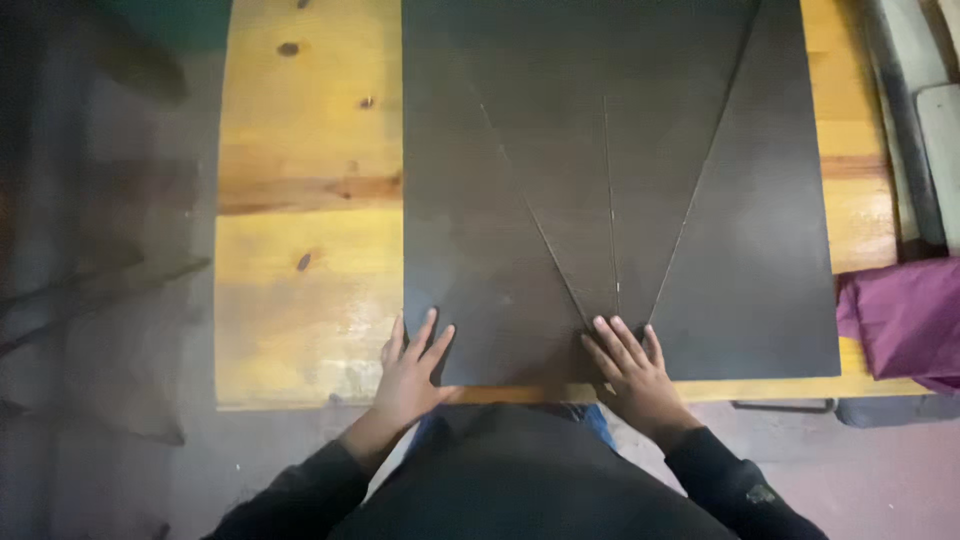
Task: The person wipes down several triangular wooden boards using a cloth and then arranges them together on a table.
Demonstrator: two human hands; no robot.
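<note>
Sheet: a large dark sheet (pixel 500 200) lies flat on the wooden bench (pixel 300 250), covering its middle and right part, with its near edge at the bench's near edge.
Creases: 3 fold lines fan from a point at the near edge toward the far side, so folded flaps overlap there.
Left hand: the left hand (pixel 410 372) lies flat with fingers spread, pressing the sheet's near left corner; it grips nothing.
Right hand: the right hand (pixel 633 368) lies flat, fingers together, pressing where the creases meet.
Risk: the flaps may spring up or the sheet may slide off the near edge if either palm lifts, and uneven pressure could skew a crease.
Around: a purple cloth (pixel 905 320) sits just beside the bench's right side; grey boards (pixel 925 110) lie far right.
In the way: nothing lies on the sheet.
</note>
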